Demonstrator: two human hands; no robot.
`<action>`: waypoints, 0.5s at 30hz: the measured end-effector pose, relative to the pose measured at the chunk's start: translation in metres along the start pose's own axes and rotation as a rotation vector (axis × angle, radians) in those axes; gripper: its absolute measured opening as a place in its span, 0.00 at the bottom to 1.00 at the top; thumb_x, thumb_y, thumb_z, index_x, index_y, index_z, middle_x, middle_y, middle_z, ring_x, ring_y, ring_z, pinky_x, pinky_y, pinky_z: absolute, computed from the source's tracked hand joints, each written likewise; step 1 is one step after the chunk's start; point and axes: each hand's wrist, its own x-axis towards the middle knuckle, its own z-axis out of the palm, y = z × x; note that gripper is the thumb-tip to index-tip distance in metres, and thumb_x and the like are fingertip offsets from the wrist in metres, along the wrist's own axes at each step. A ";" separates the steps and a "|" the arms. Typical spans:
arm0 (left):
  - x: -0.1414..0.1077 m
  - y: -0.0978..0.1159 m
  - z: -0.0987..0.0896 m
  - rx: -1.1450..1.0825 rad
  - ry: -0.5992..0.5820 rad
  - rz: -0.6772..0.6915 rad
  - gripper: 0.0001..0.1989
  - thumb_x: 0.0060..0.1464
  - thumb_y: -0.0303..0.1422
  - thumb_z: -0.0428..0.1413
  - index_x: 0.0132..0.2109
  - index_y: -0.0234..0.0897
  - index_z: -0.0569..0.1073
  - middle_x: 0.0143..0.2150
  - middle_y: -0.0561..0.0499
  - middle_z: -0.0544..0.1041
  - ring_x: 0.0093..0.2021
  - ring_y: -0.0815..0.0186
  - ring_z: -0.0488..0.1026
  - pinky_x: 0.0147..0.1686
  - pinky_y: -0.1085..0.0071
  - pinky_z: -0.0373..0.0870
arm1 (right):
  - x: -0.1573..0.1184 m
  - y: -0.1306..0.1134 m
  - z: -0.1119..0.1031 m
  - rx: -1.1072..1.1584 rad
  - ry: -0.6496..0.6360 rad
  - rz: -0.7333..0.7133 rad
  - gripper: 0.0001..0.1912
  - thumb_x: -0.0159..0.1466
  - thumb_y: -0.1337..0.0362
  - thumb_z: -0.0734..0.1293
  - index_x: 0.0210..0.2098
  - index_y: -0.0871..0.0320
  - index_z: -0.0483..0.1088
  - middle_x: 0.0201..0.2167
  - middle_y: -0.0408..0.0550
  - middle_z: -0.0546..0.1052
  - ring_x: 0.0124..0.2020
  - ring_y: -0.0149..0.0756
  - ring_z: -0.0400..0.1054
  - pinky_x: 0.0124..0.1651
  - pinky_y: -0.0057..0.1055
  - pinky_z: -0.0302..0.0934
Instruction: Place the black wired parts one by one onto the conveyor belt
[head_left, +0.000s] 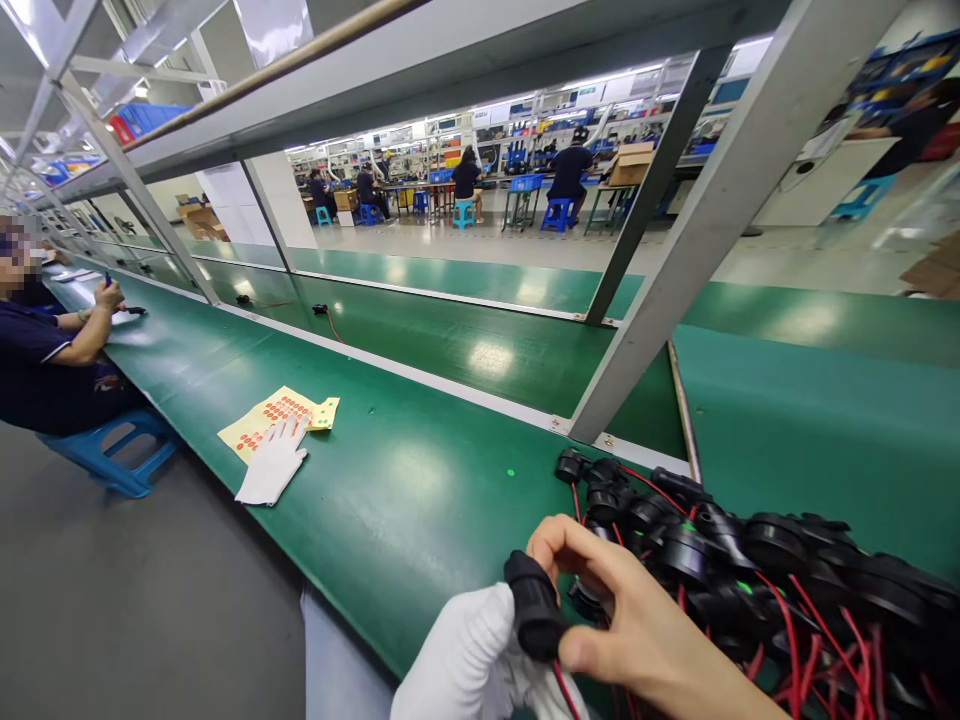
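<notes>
A black cylindrical plastic part (534, 608) with a red wire hanging from its lower end is between my two hands, near the front edge of the bench. My left hand (471, 650), in a white glove, grips it from the left, thumb along its side. On the other side, my bare right hand (619, 605) curls round it, with a finger near the top and the thumb against the lower end. Close by on the right lies a heap of similar black parts (686, 555) with red wires, partly hidden behind my right hand.
On the green bench (390, 500) lie a white glove (274, 465) and a yellow sticker sheet (251, 425). A metal post (720, 220) rises beyond the heap. Past the divider lie two small wired parts. A co-worker (45, 340) sits at the far left.
</notes>
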 end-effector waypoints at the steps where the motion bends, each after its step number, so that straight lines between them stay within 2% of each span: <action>1: 0.006 0.002 0.001 -0.007 0.015 0.019 0.27 0.45 0.58 0.64 0.34 0.37 0.75 0.36 0.47 0.81 0.48 0.44 0.78 0.42 0.58 0.77 | 0.002 0.001 0.002 0.112 -0.029 0.101 0.36 0.49 0.29 0.69 0.33 0.56 0.66 0.29 0.41 0.68 0.30 0.34 0.64 0.33 0.28 0.61; 4: 0.026 0.006 0.004 -0.073 -0.005 0.006 0.30 0.42 0.62 0.63 0.24 0.38 0.67 0.26 0.52 0.73 0.42 0.48 0.80 0.45 0.59 0.75 | 0.008 0.003 0.006 0.330 -0.089 0.258 0.39 0.44 0.27 0.71 0.31 0.57 0.65 0.26 0.39 0.64 0.27 0.30 0.59 0.31 0.26 0.59; 6: 0.032 0.005 0.006 -0.133 -0.028 -0.023 0.33 0.46 0.65 0.58 0.20 0.39 0.62 0.23 0.55 0.67 0.38 0.53 0.80 0.46 0.60 0.74 | 0.010 0.004 0.008 0.381 -0.098 0.273 0.39 0.44 0.28 0.72 0.32 0.57 0.65 0.26 0.38 0.63 0.27 0.29 0.58 0.31 0.25 0.58; 8: 0.027 0.002 0.007 -0.200 -0.015 -0.047 0.33 0.49 0.65 0.54 0.22 0.38 0.64 0.24 0.55 0.68 0.38 0.55 0.80 0.47 0.61 0.74 | 0.008 0.006 0.009 0.382 -0.091 0.253 0.38 0.46 0.29 0.72 0.33 0.57 0.65 0.27 0.39 0.64 0.28 0.30 0.59 0.32 0.25 0.59; 10: 0.013 -0.001 0.008 -0.252 0.005 -0.077 0.32 0.50 0.65 0.54 0.28 0.37 0.69 0.27 0.53 0.73 0.36 0.57 0.81 0.46 0.60 0.75 | 0.004 0.008 0.008 0.303 -0.048 0.173 0.33 0.51 0.33 0.73 0.36 0.56 0.66 0.30 0.40 0.67 0.31 0.32 0.63 0.34 0.26 0.62; 13: -0.012 0.001 0.007 -0.214 0.009 -0.065 0.32 0.51 0.62 0.57 0.40 0.34 0.74 0.31 0.49 0.78 0.33 0.59 0.80 0.42 0.60 0.75 | -0.001 0.010 0.004 0.001 0.025 -0.083 0.18 0.59 0.56 0.75 0.43 0.53 0.67 0.38 0.43 0.71 0.40 0.37 0.67 0.42 0.29 0.65; 15: -0.022 0.006 0.006 -0.123 0.000 -0.004 0.32 0.51 0.59 0.59 0.44 0.32 0.74 0.35 0.45 0.81 0.37 0.58 0.80 0.43 0.61 0.73 | -0.002 0.009 0.002 -0.187 0.026 -0.282 0.24 0.56 0.70 0.74 0.49 0.50 0.65 0.43 0.44 0.71 0.44 0.38 0.69 0.46 0.29 0.65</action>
